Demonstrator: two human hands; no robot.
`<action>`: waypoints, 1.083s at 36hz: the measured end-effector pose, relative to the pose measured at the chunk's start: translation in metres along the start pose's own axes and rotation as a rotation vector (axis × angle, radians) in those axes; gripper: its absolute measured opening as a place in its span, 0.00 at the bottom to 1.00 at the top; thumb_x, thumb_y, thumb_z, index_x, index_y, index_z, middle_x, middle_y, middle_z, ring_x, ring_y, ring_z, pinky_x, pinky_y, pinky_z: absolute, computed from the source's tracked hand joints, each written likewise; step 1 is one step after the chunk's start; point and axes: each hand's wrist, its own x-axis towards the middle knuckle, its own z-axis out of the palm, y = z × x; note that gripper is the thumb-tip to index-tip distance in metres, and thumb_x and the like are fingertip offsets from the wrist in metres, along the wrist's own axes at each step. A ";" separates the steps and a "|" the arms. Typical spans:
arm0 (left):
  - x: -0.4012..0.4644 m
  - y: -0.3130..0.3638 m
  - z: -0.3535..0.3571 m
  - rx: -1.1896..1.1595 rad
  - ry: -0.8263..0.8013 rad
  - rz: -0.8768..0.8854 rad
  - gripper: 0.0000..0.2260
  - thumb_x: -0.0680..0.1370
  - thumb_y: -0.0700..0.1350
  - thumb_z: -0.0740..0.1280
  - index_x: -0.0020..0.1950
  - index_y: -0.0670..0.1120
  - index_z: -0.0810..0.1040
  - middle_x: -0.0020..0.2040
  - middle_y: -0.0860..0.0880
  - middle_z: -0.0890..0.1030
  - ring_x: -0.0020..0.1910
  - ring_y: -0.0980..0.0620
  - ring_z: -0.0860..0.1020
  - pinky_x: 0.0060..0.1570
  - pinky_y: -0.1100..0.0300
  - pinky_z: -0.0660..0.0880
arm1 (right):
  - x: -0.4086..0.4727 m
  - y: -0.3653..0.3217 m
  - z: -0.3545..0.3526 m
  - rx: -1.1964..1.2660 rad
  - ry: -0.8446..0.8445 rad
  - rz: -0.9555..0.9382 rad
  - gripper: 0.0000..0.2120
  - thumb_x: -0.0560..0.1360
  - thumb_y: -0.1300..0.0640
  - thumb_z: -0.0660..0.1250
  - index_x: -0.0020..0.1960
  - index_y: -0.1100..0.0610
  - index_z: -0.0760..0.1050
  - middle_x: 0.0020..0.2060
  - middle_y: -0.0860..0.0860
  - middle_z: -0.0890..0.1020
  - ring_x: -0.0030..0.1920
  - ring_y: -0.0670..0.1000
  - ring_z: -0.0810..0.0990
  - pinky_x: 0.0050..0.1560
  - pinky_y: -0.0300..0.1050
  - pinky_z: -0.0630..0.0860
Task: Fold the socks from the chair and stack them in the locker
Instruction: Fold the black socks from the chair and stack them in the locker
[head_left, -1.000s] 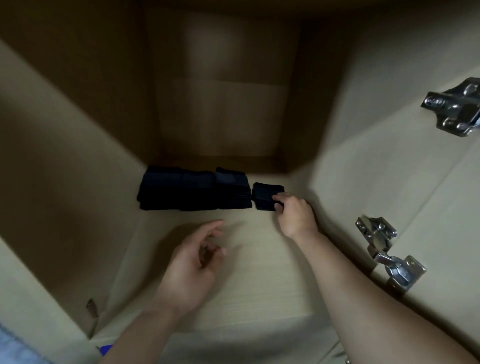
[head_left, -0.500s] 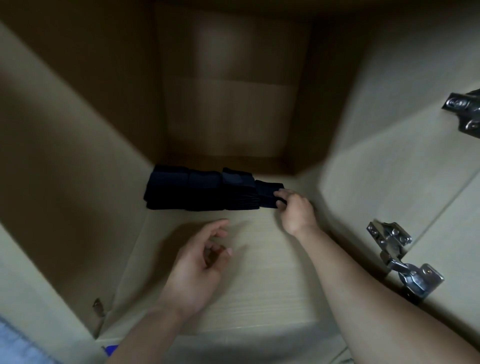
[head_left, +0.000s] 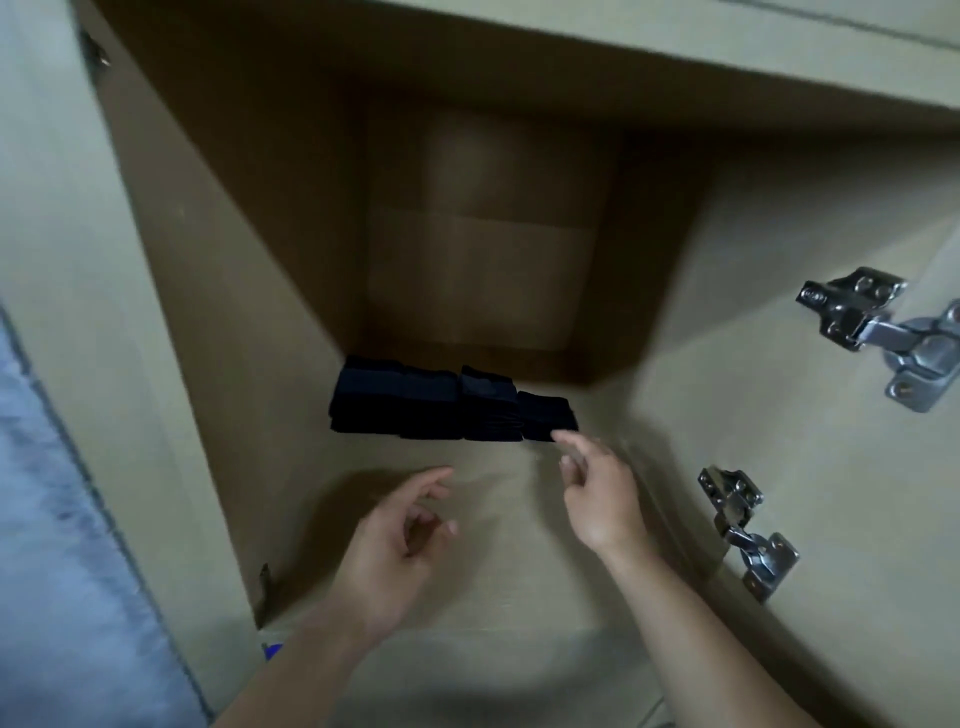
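Note:
Several folded dark navy socks (head_left: 441, 405) lie in a row at the back of the locker shelf (head_left: 498, 571). The rightmost folded sock (head_left: 545, 415) sits against the row's right end. My right hand (head_left: 597, 488) hovers just in front of that sock, fingers loosely extended, holding nothing; it is blurred. Lower and to the left, my left hand (head_left: 400, 540) floats over the shelf with relaxed, slightly curled fingers and is empty.
The locker is a beige box with a brown back wall (head_left: 483, 249). Two metal door hinges (head_left: 748, 525) (head_left: 883, 332) stick out on the right side. A grey-blue surface (head_left: 62, 571) lies outside the locker at the left.
My right hand let go of the rightmost sock after pushing it against the row, and has drawn back toward me. The view has pulled back from the locker.

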 end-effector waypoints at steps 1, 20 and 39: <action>-0.004 0.005 -0.003 0.007 0.003 0.002 0.21 0.79 0.38 0.72 0.66 0.60 0.77 0.54 0.65 0.79 0.46 0.57 0.79 0.50 0.67 0.75 | -0.008 -0.006 -0.002 0.007 -0.021 0.006 0.18 0.83 0.62 0.62 0.70 0.50 0.77 0.66 0.49 0.80 0.65 0.51 0.79 0.63 0.39 0.72; -0.123 0.064 -0.106 0.446 0.026 0.064 0.22 0.79 0.45 0.71 0.69 0.64 0.73 0.53 0.63 0.78 0.54 0.59 0.76 0.47 0.73 0.69 | -0.148 -0.125 0.014 0.297 -0.262 -0.149 0.15 0.80 0.53 0.70 0.66 0.46 0.78 0.58 0.37 0.78 0.61 0.42 0.78 0.68 0.42 0.73; -0.249 0.080 -0.197 0.502 0.402 -0.086 0.19 0.79 0.45 0.72 0.70 0.56 0.75 0.57 0.59 0.76 0.59 0.58 0.75 0.56 0.70 0.70 | -0.237 -0.242 0.071 0.528 -0.536 -0.352 0.17 0.80 0.51 0.71 0.67 0.42 0.75 0.62 0.37 0.78 0.63 0.37 0.76 0.65 0.44 0.76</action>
